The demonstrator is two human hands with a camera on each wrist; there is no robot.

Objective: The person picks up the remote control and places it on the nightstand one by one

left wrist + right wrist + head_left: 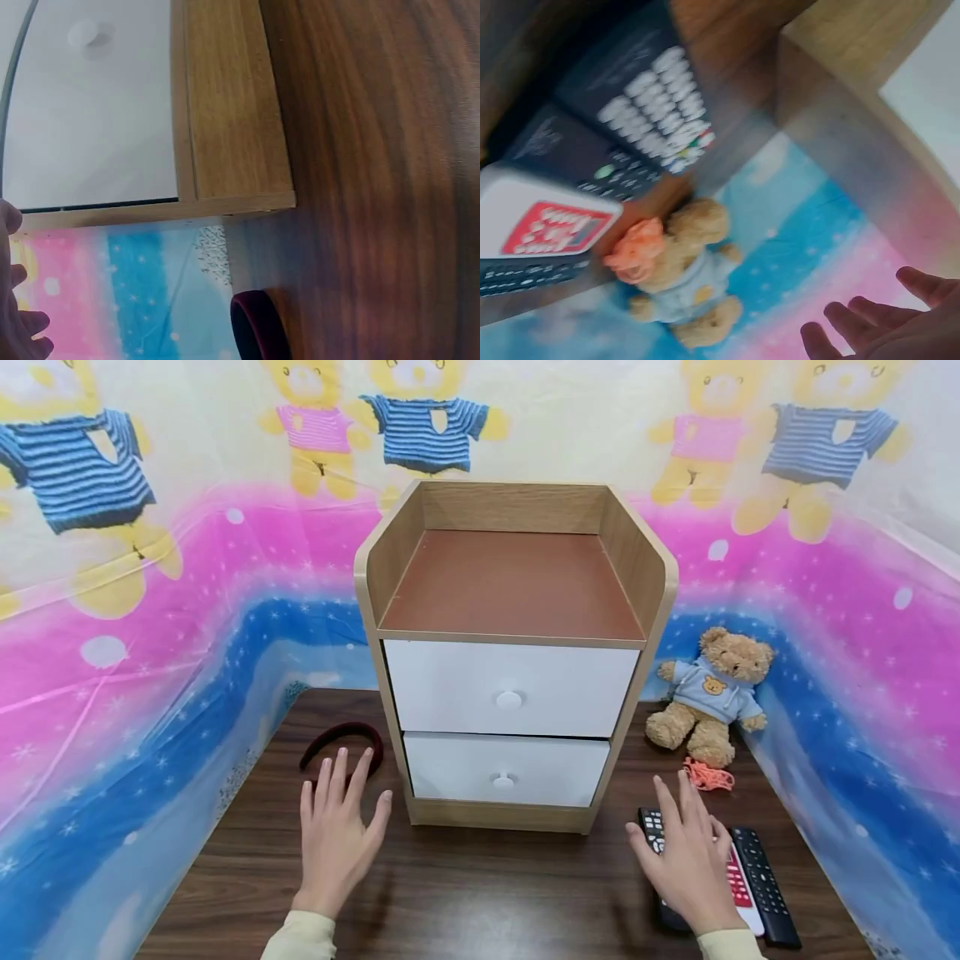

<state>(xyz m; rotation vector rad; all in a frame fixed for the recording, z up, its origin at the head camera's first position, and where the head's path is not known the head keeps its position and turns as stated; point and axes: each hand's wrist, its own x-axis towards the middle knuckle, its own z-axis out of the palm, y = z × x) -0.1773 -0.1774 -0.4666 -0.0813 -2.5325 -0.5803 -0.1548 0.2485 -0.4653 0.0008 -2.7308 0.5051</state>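
My left hand [339, 837] is held over the table with fingers spread, holding nothing. Its fingertips overlap a dark red headband [330, 742] in the head view. My right hand [688, 864], also empty with fingers extended, hovers over several remote controls. These include a black one [765, 885], a white one with red keys [738, 881] and a black one with pale keys [656, 97]. Between the hands stands a wooden cabinet [498, 817] with a white upper drawer [450, 689] and a white lower drawer [450, 768], both pushed in, each with a round knob.
A teddy bear [708, 693] in a light blue hoodie sits right of the cabinet, with a bundle of orange yarn [708, 776] at its feet. The dark wooden table [480, 893] is enclosed by a patterned cloth [247, 560]. The cabinet's brown top [513, 585] has raised sides.
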